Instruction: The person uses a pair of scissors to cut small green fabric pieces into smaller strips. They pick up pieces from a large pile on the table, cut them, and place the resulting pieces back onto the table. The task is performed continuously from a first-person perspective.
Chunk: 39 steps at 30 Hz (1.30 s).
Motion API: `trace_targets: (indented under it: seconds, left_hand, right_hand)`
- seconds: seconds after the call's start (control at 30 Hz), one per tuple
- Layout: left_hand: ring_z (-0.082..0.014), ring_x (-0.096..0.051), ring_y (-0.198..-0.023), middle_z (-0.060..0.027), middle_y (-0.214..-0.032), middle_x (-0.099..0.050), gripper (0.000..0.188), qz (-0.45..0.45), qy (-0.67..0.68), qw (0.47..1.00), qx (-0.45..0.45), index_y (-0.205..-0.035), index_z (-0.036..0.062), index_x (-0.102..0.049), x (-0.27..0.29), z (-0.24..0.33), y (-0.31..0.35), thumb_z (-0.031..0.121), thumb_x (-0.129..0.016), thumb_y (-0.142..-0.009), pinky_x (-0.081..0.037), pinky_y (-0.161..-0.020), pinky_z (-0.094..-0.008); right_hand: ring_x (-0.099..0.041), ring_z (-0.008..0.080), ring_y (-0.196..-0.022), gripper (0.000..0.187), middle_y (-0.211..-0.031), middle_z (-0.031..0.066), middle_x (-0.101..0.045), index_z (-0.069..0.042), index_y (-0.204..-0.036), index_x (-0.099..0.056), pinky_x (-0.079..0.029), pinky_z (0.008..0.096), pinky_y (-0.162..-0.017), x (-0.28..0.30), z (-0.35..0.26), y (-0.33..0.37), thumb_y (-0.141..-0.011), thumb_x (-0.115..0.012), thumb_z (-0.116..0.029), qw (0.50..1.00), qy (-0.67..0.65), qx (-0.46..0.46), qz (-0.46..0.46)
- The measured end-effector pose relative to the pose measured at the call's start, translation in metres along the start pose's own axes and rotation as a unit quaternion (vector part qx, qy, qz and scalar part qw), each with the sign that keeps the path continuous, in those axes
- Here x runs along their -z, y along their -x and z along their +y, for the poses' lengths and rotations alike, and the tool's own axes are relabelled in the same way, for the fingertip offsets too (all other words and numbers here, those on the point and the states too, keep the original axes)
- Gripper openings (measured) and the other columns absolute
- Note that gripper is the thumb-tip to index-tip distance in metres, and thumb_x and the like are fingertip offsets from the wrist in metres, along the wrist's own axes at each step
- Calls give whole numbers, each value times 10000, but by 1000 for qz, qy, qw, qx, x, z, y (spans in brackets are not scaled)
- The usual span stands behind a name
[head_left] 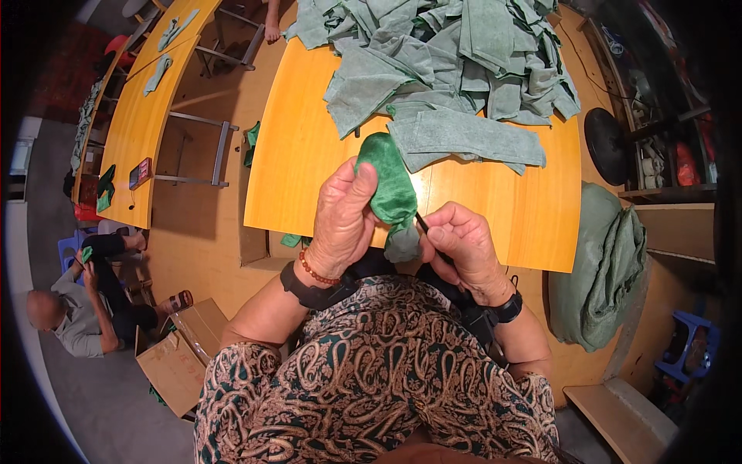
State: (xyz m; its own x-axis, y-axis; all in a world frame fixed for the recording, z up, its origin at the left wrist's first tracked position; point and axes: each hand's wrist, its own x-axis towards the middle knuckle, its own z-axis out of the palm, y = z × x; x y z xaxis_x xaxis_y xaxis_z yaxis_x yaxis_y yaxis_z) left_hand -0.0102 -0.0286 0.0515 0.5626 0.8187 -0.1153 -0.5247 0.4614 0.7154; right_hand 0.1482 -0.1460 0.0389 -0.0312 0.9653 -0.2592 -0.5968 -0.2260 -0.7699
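My left hand (345, 207) is closed around a padded-looking, rounded piece of shiny green cloth (388, 182), held up over the near edge of the table. The thumb presses on its side. A grey-green end of cloth (402, 243) hangs from the bottom of it. My right hand (462, 241) grips a thin dark stick-like tool (422, 224), whose tip reaches the place where the green and grey-green parts meet. Most of the tool is hidden in the fingers, so its kind is unclear. Just beyond my hands lies a flat grey-green cloth piece (468, 141).
A heap of grey-green cloth pieces (448, 66) covers the far part of the yellow table (297, 147). A stuffed green sack (595, 271) stands right of it. At left are another table (147, 116), a cardboard box (182, 356) and a seated person (81, 325) handling green cloth.
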Motion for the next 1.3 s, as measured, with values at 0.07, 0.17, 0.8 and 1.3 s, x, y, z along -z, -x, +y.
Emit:
trace_targets:
  seconds: [0.07, 0.17, 0.8, 1.3]
  left_hand:
    - [-132, -643, -837, -25, -965, -661, 264, -19, 3, 999, -25, -1117, 34, -600, 8, -5, -5, 259, -608, -980, -541, -781, -296]
    - [-58, -609, -772, -2, -902, -656, 182, 2, -42, 998, -45, -1057, 32, -613, 1, -14, 1, 198, -614, -982, -506, -677, -212]
    - [-42, -574, -767, 7, -885, -653, 155, 24, -156, 983, -91, -1021, 22, -615, 1, -16, 7, 172, -595, -986, -483, -692, -217]
    - [-46, -571, -680, 23, -795, -644, 111, -63, -208, 975, 36, -901, 39, -664, 8, 0, 11, 140, -709, -894, -475, -616, -212]
  right_hand:
    - [-424, 51, -395, 134, -731, 89, -643, -28, -1061, -558, -279, 187, -330, -1, 1, 2, -965, -582, -118, 1000, 1, 3, 8]
    - [-413, 50, -391, 137, -730, 85, -641, -35, -1056, -558, -270, 186, -329, -5, -2, -1, -962, -591, -129, 999, -18, 31, 17]
    - [-399, 47, -383, 117, -706, 81, -622, -35, -1037, -558, -273, 180, -329, -8, -5, -2, -960, -595, -114, 997, -68, 26, 2]
    - [-386, 29, -389, 116, -701, 91, -633, 1, -1035, -604, -257, 179, -341, 6, -22, -10, -965, -592, -90, 995, 59, -29, -71]
